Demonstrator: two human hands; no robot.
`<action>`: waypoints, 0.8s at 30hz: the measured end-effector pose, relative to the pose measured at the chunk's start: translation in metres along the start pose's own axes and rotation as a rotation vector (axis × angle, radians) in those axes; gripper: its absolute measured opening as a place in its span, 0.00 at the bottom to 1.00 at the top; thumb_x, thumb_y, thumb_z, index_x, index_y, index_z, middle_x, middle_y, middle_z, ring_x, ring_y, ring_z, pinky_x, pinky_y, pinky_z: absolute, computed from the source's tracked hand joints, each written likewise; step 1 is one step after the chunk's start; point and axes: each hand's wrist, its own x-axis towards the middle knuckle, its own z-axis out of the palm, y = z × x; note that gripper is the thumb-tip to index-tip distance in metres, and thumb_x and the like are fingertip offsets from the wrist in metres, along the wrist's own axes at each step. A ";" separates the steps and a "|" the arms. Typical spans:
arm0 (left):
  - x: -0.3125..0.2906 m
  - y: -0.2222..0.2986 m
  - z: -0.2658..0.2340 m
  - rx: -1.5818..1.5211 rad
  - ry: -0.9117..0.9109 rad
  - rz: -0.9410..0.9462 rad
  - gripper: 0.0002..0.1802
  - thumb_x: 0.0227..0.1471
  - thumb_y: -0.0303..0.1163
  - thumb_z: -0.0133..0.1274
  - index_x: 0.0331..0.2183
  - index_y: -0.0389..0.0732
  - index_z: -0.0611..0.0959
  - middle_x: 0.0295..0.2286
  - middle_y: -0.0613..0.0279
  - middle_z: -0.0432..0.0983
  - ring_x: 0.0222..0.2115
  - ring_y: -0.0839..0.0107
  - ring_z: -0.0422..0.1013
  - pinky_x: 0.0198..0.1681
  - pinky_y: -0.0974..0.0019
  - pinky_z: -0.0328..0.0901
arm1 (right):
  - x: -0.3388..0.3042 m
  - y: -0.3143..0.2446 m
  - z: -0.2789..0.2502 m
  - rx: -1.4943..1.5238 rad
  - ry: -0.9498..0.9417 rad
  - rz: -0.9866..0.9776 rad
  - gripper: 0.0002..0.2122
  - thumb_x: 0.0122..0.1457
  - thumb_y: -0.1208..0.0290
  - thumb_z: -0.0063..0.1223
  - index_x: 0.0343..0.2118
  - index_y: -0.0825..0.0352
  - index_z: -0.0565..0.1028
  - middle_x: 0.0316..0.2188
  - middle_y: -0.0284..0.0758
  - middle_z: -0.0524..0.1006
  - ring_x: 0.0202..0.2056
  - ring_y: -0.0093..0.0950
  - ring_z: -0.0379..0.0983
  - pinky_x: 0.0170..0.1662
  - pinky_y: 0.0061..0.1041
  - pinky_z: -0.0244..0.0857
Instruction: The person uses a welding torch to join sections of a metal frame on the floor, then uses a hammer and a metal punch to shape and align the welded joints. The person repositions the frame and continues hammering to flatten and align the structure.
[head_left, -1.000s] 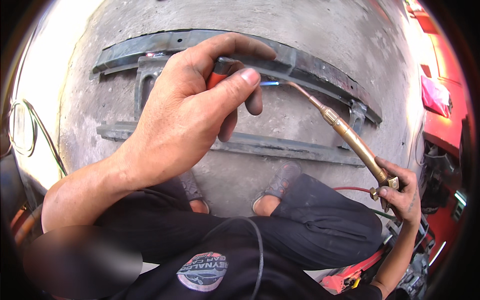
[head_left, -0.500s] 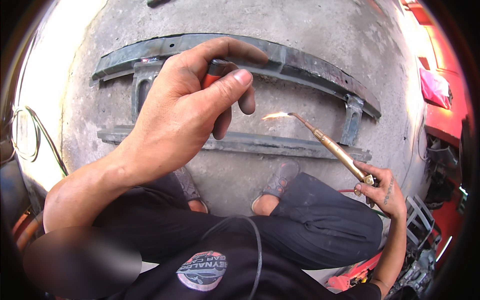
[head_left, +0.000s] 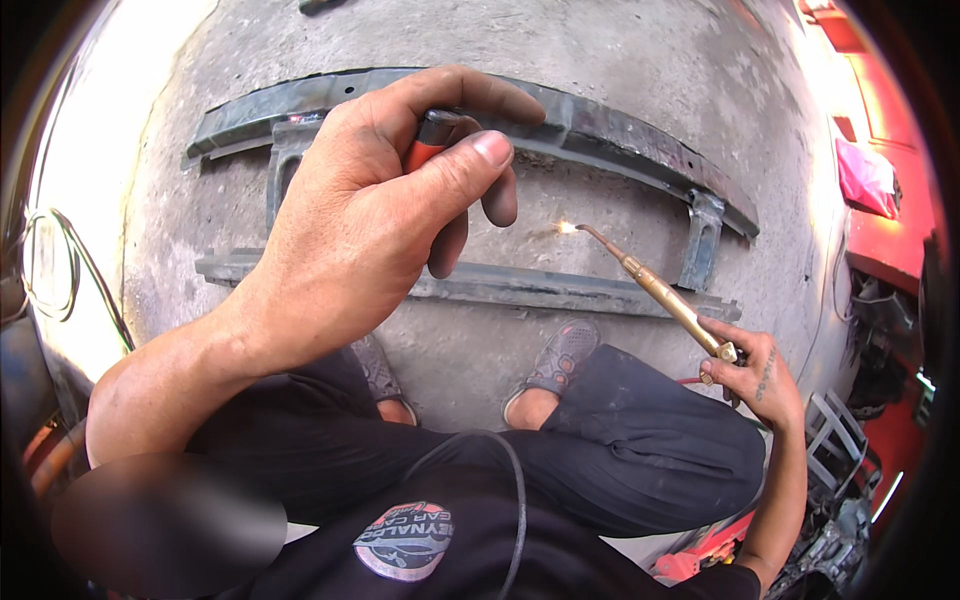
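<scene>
Head view: a slim brass-coloured metal torch [head_left: 668,300], small yellow-white flame [head_left: 567,227] at its bent tip [head_left: 600,240], is above a grey metal frame [head_left: 640,138]. The right hand [head_left: 758,375] grips its rear; the left hand [head_left: 375,210] grasps a red, black-topped lighter [head_left: 424,152].

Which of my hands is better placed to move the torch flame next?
Probably your right hand: it holds the lit brass torch, while your left hand holds what looks like a red lighter.

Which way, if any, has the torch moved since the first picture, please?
Yes, the torch tip moved away from the curved beam toward the straight beam.
</scene>
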 end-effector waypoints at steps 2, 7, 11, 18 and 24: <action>-0.002 0.002 0.000 -0.001 0.003 0.005 0.18 0.68 0.38 0.48 0.53 0.39 0.77 0.27 0.66 0.76 0.18 0.86 0.65 0.20 0.81 0.58 | 0.003 -0.004 0.002 -0.007 -0.008 -0.005 0.28 0.53 0.72 0.64 0.59 0.68 0.75 0.21 0.30 0.76 0.17 0.17 0.69 0.21 0.22 0.63; -0.006 0.007 -0.001 -0.003 0.023 0.016 0.18 0.68 0.38 0.49 0.53 0.38 0.77 0.27 0.66 0.76 0.18 0.86 0.65 0.20 0.81 0.58 | -0.003 -0.004 -0.003 0.097 -0.014 -0.028 0.27 0.52 0.73 0.64 0.58 0.69 0.75 0.22 0.31 0.77 0.17 0.18 0.70 0.21 0.22 0.65; -0.007 0.009 -0.003 -0.015 0.054 0.069 0.18 0.68 0.39 0.49 0.52 0.38 0.78 0.26 0.67 0.76 0.17 0.86 0.64 0.19 0.81 0.58 | -0.015 0.002 -0.013 0.355 0.070 -0.251 0.29 0.53 0.71 0.65 0.59 0.74 0.73 0.29 0.35 0.79 0.18 0.18 0.71 0.22 0.20 0.66; -0.009 0.015 -0.001 0.057 -0.061 -0.078 0.14 0.67 0.39 0.51 0.46 0.40 0.81 0.22 0.67 0.74 0.17 0.85 0.64 0.20 0.79 0.59 | -0.013 -0.031 -0.017 0.591 0.307 -0.581 0.46 0.54 0.48 0.67 0.64 0.80 0.62 0.30 0.38 0.77 0.16 0.19 0.72 0.26 0.19 0.73; -0.027 0.028 0.012 0.458 -0.698 -0.113 0.11 0.62 0.33 0.55 0.35 0.34 0.78 0.24 0.50 0.78 0.28 0.55 0.79 0.30 0.54 0.70 | 0.004 -0.077 -0.008 0.659 0.347 -0.665 0.45 0.56 0.46 0.64 0.65 0.79 0.61 0.29 0.40 0.78 0.17 0.20 0.73 0.22 0.17 0.69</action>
